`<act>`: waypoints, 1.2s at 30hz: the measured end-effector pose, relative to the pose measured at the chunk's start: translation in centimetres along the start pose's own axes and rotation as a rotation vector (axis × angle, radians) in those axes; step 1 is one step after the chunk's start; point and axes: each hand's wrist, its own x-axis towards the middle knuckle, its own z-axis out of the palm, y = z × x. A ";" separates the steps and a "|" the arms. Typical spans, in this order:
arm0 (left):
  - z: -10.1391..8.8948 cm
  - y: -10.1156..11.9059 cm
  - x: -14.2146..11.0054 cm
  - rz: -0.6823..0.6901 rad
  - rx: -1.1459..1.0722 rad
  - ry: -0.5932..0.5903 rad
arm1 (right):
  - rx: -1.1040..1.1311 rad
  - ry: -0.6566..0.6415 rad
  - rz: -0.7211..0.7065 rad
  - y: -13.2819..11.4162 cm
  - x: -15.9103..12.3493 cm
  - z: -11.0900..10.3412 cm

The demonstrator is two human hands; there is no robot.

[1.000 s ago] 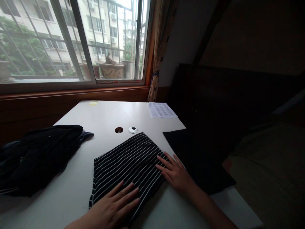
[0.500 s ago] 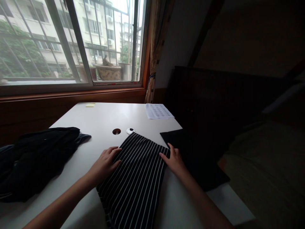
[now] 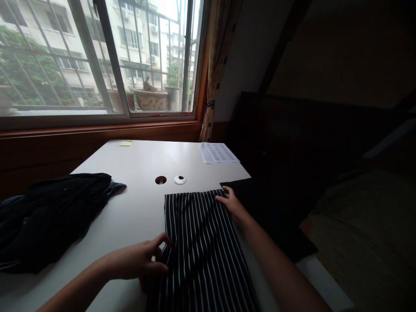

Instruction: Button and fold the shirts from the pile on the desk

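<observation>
A black garment with thin white stripes [image 3: 201,242] lies lengthwise on the white table, its far edge straight and its near end cut off by the bottom of the view. My right hand [image 3: 232,206] grips the far right corner, thumb on top of the cloth. At the left edge, my left hand [image 3: 149,258] has thumb and curled forefinger about a raised fold of the fabric. Small wrinkles run through the middle of the garment. Some fingers of both hands are hidden.
A dark heap of clothes [image 3: 48,221] lies on the left of the white table [image 3: 136,164]. A flat black cloth [image 3: 279,229] hangs at the right edge. Farther back are printed sheets [image 3: 219,153], a yellow note [image 3: 125,143], a round hole [image 3: 160,180] and its cover [image 3: 180,179].
The striped garment has turned from slanting to lying lengthwise. My left hand has moved from on top of it to its left edge; my right hand has shifted to the far right corner.
</observation>
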 end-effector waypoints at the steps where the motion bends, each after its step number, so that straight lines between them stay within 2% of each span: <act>1: -0.3 0.1 -0.1 -0.004 -0.008 -0.026 | 0.019 -0.025 -0.003 -0.1 0.2 0.2; 2: -0.9 0.1 0.0 0.002 0.005 0.008 | 0.032 -0.053 -0.010 -0.3 0.4 0.4; 3: -1.8 0.0 0.4 0.027 0.048 0.100 | 0.040 -0.081 -0.019 -0.4 0.5 0.6; 6: -5.2 -0.7 3.3 0.177 0.283 0.575 | 0.036 -0.142 -0.055 -0.8 0.8 1.0; 7: -6.3 -1.1 4.6 0.221 0.336 0.702 | 0.028 -0.148 -0.067 -1.0 0.9 1.2; 8: -7.2 -1.4 5.8 0.244 0.366 0.775 | 0.019 -0.149 -0.078 -1.1 1.0 1.3; 10: -8.3 -1.8 8.0 0.239 0.353 0.773 | 0.002 -0.138 -0.100 -1.1 1.2 1.5; 13: -8.5 -2.0 10.0 0.193 0.304 0.653 | -0.011 -0.097 -0.130 -0.9 1.4 1.5; 15: -8.2 -2.1 10.3 0.177 0.300 0.645 | -0.016 -0.057 -0.145 -0.5 1.4 1.5; 22: -7.4 -2.8 9.4 0.143 0.277 0.752 | -0.005 0.023 -0.125 0.2 0.9 1.7; 26: -6.9 -3.2 8.4 0.158 0.217 0.754 | 0.033 -0.059 -0.035 -0.2 -0.6 0.8; 30: -6.2 -3.6 7.1 0.178 0.153 0.650 | 0.088 -0.277 0.026 -0.6 -4.0 -1.0; 33: -5.2 -3.4 6.8 0.227 0.050 0.556 | 0.035 -0.374 -0.056 -0.6 -7.0 -2.0; 36: -4.0 -2.4 7.5 0.272 0.047 0.585 | -0.032 -0.300 -0.177 -0.5 -9.1 -2.6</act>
